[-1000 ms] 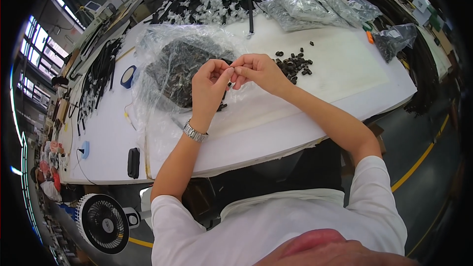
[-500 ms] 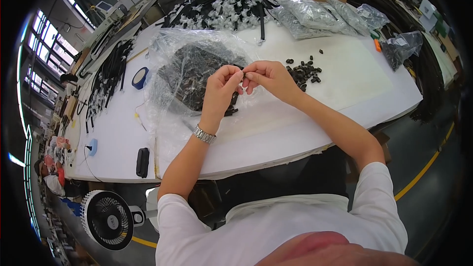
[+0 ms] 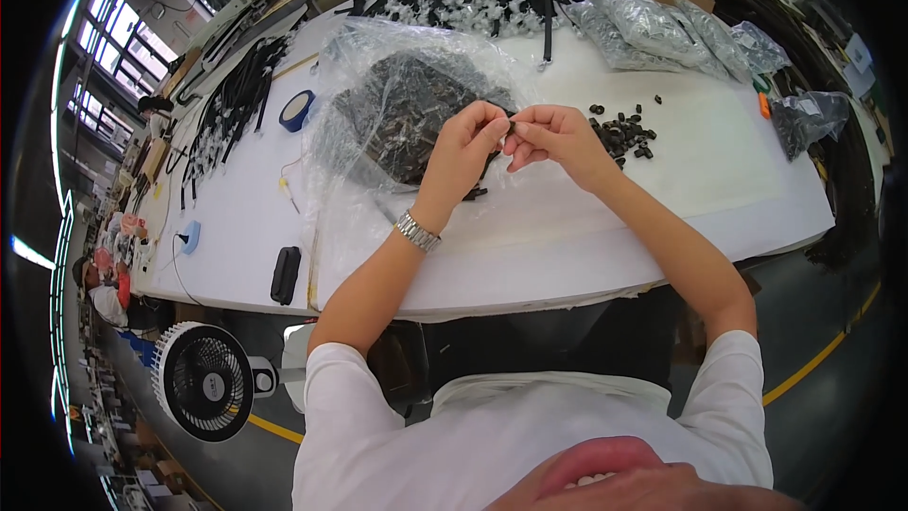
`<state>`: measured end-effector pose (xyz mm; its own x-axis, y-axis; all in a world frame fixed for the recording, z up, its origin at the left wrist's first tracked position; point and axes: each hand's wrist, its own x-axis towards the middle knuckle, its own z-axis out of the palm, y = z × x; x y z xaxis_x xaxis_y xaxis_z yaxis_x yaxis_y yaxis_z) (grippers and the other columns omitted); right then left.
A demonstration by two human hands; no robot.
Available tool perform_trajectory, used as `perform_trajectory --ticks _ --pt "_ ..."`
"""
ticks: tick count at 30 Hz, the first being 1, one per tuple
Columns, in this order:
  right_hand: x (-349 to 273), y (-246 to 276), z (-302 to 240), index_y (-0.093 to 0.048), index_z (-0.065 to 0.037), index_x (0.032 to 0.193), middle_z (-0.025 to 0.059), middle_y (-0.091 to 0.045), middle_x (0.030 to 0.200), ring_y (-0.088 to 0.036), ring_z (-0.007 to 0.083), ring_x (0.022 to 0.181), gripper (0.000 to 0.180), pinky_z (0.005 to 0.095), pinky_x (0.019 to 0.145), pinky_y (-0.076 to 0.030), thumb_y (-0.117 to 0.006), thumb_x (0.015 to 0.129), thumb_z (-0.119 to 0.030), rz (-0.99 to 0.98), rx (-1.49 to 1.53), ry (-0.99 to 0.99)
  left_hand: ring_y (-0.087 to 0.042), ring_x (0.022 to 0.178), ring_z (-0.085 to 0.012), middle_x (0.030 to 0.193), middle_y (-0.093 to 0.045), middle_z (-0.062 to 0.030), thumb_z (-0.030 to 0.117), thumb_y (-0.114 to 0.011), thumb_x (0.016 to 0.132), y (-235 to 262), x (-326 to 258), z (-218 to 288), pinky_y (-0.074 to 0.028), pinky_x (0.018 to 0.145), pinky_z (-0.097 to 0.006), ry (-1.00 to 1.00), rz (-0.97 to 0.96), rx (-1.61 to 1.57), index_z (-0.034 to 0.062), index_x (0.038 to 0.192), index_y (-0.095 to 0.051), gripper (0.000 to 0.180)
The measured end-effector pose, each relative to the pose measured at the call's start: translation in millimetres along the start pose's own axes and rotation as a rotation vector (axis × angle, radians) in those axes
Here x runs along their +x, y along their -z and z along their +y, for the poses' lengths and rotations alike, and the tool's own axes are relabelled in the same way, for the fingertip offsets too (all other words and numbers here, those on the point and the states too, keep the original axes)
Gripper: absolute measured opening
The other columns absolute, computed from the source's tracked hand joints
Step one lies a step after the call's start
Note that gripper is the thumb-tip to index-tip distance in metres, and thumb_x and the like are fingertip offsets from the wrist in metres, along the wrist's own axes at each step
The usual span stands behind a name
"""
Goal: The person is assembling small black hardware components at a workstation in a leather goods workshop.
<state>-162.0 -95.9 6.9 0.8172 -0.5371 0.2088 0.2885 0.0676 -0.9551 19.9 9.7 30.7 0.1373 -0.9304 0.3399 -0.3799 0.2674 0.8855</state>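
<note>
Over at 9 o'clock there's a blue tape roll [image 3: 295,110] on the white table [image 3: 719,199], then the clear plastic bag [image 3: 397,104] of small black parts. Your left hand [image 3: 465,144] and right hand [image 3: 558,135] meet just in front of that bag — fingertips of both pinched shut on one small black part [image 3: 511,125]. At 3 o'clock from your hands, a loose pile of black pieces [image 3: 624,131] sits nearby.
</note>
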Motion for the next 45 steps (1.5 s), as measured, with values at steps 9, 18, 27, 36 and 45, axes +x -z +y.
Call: perform_trajectory --ticks 9,18,27,36,45 --pt "0 -5 -2 -0.069 0.002 0.111 0.0074 -0.073 0.093 -0.072 0.0135 0.074 0.024 0.0323 0.080 -0.064 -0.062 0.107 -0.021 0.097 0.090 0.017 -0.063 0.082 -0.0072 0.094 -0.069 0.0000 0.013 -0.069 0.101 2 4 0 -0.052 0.076 -0.023 -0.043 0.014 -0.175 -0.0004 0.106 -0.070 0.014" --pt "-8 -10 -12 -0.070 0.001 0.107 0.0079 -0.074 0.091 -0.072 0.0138 0.073 0.025 0.0279 0.073 -0.061 -0.061 0.107 -0.022 0.069 -0.052 0.010 -0.063 0.084 -0.0075 0.093 -0.069 -0.0007 0.014 -0.066 0.103 3 3 2 -0.052 0.077 -0.024 -0.070 0.002 0.038 -0.0004 0.105 -0.069 0.015" --pt "-6 -7 -11 -0.071 0.001 0.103 0.0089 -0.074 0.086 -0.071 0.0145 0.068 0.026 0.0264 0.067 -0.058 -0.059 0.106 -0.022 0.042 -0.071 -0.038 -0.060 0.086 -0.0066 0.095 -0.067 0.0013 0.020 -0.066 0.105 12 8 -7 -0.051 0.080 -0.024 -0.030 -0.171 -0.099 -0.0002 0.109 -0.068 0.021" --pt "-14 -23 -18 -0.069 0.002 0.096 0.0083 -0.072 0.078 -0.070 0.0133 0.064 0.021 0.0262 0.060 -0.055 -0.057 0.105 -0.013 0.204 -0.660 0.160 -0.060 0.081 -0.0056 0.087 -0.067 0.0024 0.021 -0.070 0.101 5 6 5 -0.050 0.078 -0.023 0.152 -0.102 -0.162 0.0018 0.102 -0.072 0.019" --pt "-9 -23 7 -0.067 0.003 0.097 0.0067 -0.072 0.077 -0.069 0.0107 0.065 0.016 0.0262 0.061 -0.055 -0.057 0.103 -0.007 0.171 -0.366 0.100 -0.056 0.076 -0.0042 0.084 -0.065 0.0034 0.020 -0.068 0.103 4 0 -16 -0.049 0.075 -0.023 0.287 -0.121 -0.506 0.0025 0.104 -0.071 0.018"
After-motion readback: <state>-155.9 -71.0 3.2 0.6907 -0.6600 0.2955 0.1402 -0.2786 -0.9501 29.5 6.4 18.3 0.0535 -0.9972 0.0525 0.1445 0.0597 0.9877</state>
